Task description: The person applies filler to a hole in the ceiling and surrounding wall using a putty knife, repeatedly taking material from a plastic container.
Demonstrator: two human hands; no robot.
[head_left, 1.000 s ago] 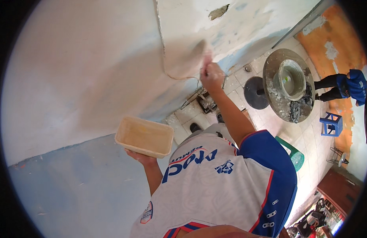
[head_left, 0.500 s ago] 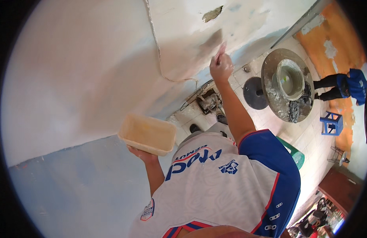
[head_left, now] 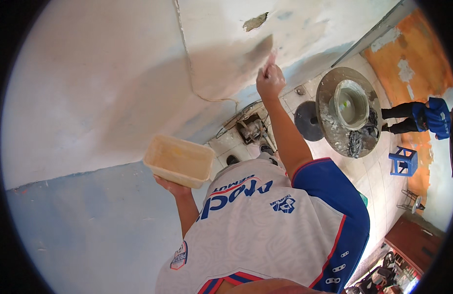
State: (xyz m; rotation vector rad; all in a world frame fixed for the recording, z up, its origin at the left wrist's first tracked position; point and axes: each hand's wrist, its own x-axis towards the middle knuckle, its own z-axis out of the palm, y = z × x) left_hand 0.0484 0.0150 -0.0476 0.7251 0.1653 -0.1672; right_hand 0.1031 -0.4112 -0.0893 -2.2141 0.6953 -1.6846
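Note:
My left hand (head_left: 171,186) grips a rectangular cream plastic tub (head_left: 178,178) by its near side, and the tub is tilted so its inside shows, with a faint yellowish patch. My right arm reaches forward toward the white wall (head_left: 212,29). The fingers of my right hand (head_left: 270,82) are closed around a thin tool that appears to be a putty knife (head_left: 271,60), seen nearly edge-on; its blade is hard to separate from the dark shadow beside it. Whether the tool touches the wall I cannot tell. A ragged hole (head_left: 256,22) in the plaster lies beyond it.
On the right, a round table (head_left: 329,125) carries a plaster-smeared basin (head_left: 366,100) and a crumpled dark bag (head_left: 355,143). A black round base (head_left: 307,120), a blue stool (head_left: 404,161) and another person (head_left: 435,117) are nearby. A cable (head_left: 186,46) runs down the wall.
The view has shifted slightly, and the tub sits a little lower. My right hand stays raised near the wall with nearly the same pose.

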